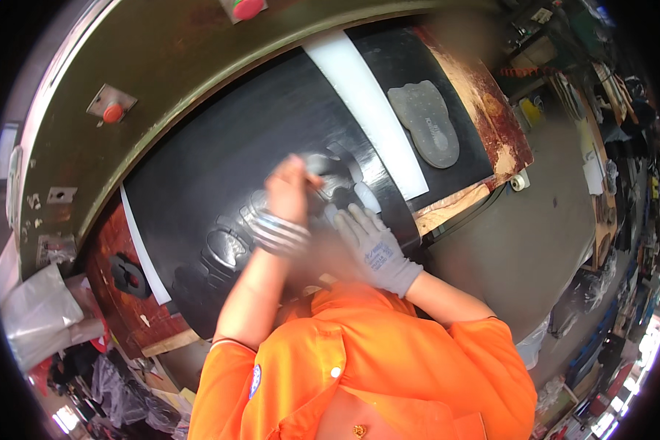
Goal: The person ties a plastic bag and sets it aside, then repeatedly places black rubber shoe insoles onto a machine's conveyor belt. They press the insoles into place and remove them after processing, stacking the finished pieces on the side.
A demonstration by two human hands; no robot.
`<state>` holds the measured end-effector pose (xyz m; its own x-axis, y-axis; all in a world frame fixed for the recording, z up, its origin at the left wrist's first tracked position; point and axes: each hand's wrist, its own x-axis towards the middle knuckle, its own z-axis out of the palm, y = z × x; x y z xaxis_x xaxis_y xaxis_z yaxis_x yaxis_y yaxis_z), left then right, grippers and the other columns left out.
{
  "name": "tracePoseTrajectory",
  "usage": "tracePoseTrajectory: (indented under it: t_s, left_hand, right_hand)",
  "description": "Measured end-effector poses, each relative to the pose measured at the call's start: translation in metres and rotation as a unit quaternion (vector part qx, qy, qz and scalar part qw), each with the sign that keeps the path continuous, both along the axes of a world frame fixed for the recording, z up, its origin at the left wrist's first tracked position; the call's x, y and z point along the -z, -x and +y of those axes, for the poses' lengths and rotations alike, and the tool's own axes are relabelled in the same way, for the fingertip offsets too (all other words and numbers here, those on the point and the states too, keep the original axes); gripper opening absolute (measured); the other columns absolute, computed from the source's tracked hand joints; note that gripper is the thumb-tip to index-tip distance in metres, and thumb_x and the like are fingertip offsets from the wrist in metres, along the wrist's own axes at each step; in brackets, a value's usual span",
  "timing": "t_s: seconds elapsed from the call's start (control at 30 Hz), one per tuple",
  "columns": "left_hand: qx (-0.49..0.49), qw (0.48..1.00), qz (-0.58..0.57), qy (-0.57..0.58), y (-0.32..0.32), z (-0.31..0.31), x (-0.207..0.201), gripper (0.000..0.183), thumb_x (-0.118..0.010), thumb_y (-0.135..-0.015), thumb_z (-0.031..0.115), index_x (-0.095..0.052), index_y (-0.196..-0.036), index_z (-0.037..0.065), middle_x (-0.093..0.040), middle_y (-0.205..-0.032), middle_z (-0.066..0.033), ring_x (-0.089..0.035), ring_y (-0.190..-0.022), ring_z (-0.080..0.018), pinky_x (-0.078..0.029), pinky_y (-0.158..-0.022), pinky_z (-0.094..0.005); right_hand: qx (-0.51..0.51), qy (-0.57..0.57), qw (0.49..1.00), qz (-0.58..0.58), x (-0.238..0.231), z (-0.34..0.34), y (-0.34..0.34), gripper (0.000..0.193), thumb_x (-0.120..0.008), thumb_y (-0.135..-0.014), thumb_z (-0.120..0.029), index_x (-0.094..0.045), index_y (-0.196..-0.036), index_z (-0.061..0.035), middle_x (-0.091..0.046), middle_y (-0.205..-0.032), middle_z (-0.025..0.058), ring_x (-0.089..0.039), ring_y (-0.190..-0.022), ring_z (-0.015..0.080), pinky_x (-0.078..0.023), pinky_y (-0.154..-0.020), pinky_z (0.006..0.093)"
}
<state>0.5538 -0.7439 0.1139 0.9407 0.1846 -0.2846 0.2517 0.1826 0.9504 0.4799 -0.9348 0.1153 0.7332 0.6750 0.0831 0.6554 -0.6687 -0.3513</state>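
Observation:
A glossy black sheet point(227, 139) lies over the work table, with several cut or pressed outlines point(226, 249) in its near part. My left hand point(290, 187), bare and with silvery bangles at the wrist, is above these outlines. Its fingers are curled together, and blur hides what they may hold. A dark, rounded shape point(319, 164) shows by its fingertips. To the right, my right hand point(370, 246) wears a grey-white glove and lies flat on the sheet's near edge, fingers stretched out. Just beyond its fingertips is a small pale oval point(367, 196).
A white strip point(367, 95) crosses the table on the right, beside a grey insole-shaped piece point(427, 123). At left, a dark lobed piece point(129, 276) rests on red wood. A green machine beam point(161, 81) with red buttons point(113, 112) spans the far side. Plastic bags point(40, 315) hang left.

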Motion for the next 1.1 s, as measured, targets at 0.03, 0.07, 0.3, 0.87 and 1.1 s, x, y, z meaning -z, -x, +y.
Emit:
tracePoseTrajectory:
  t_s: [0.03,0.07,0.3,0.87,1.1]
  left_hand:
    - [-0.056,0.994,-0.075,-0.063,-0.01,0.028,-0.015,0.037,-0.052,-0.106,0.029,-0.064,-0.08,0.004,-0.064,-0.072,-0.0037,-0.06,-0.064,-0.0121,-0.049,-0.062,-0.0265]
    - [-0.091,0.993,-0.071,-0.004,-0.018,0.057,-0.032,0.038,-0.053,-0.105,0.03,-0.066,-0.082,0.002,-0.063,-0.07,-0.0029,-0.056,-0.061,-0.0103,-0.046,-0.059,-0.0255]
    - [-0.16,0.964,-0.212,0.008,-0.015,0.175,-0.112,0.032,-0.056,-0.104,0.028,-0.058,-0.083,0.004,-0.055,-0.07,-0.0025,-0.047,-0.057,-0.0094,-0.046,-0.058,-0.0276]
    - [0.201,0.758,-0.333,-0.524,0.13,0.044,-0.011,0.062,-0.078,-0.079,0.026,-0.056,-0.13,-0.001,-0.057,-0.099,-0.0161,-0.056,-0.092,-0.0331,-0.048,-0.082,-0.0424]
    - [0.163,0.79,-0.276,-0.523,0.145,0.042,0.021,0.066,-0.078,-0.08,0.025,-0.054,-0.135,-0.002,-0.059,-0.097,-0.0149,-0.056,-0.091,-0.0318,-0.049,-0.085,-0.0407]
  right_hand:
    - [-0.009,0.062,0.997,0.037,0.002,0.002,0.002,0.082,-0.065,-0.087,-0.05,-0.043,-0.143,0.0066,-0.048,-0.144,0.0246,-0.04,-0.139,0.0413,-0.031,-0.116,0.0509]
    - [0.014,0.097,0.994,0.055,0.005,0.003,0.005,0.084,-0.065,-0.088,-0.049,-0.039,-0.145,0.007,-0.043,-0.149,0.0245,-0.034,-0.144,0.041,-0.028,-0.118,0.0504]
    - [0.036,-0.038,0.998,0.03,0.022,-0.007,0.006,0.076,-0.065,-0.09,-0.043,-0.04,-0.143,0.0055,-0.047,-0.144,0.0243,-0.038,-0.139,0.0416,-0.038,-0.111,0.049]
    - [0.122,-0.392,0.525,0.746,0.018,0.024,-0.016,0.061,-0.038,-0.104,-0.056,-0.062,-0.082,-0.0051,-0.059,-0.057,0.0049,-0.053,-0.047,0.0132,-0.04,-0.045,0.0238]
    - [0.155,-0.569,0.442,0.676,0.03,0.031,0.007,0.044,-0.04,-0.105,-0.047,-0.064,-0.1,-0.0104,-0.058,-0.074,0.0045,-0.053,-0.054,0.0235,-0.044,-0.05,0.0316]
